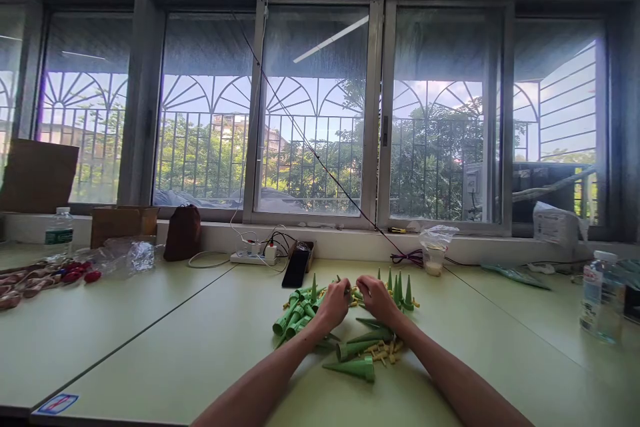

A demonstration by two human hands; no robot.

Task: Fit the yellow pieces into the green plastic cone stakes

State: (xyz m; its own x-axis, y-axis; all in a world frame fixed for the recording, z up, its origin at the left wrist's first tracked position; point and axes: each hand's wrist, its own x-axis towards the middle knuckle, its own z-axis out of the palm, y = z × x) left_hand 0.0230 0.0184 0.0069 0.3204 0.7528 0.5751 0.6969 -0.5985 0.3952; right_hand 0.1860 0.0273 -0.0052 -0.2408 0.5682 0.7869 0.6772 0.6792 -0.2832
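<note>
My left hand [336, 303] is closed in a pinch above the middle of the pile; a green tip shows just past its fingers, held or behind I cannot tell. Facing it across a small gap, my right hand [377, 299] also has its fingers pinched together, and what they hold is hidden. Left of my hands lies a heap of hollow green plastic cones [296, 315]. Several pointed green cones [399, 293] stand upright on the right. Between my forearms lie a loose green cone [353, 368] and small yellow branched plastic pieces [384, 351].
Behind the pile are a black phone [296, 268], a power strip [247, 258] and a plastic cup [433, 259] with a bag. A water bottle [601, 297] stands at right. A brown pouch [182, 233] and another bottle [59, 233] are at left, below the windows.
</note>
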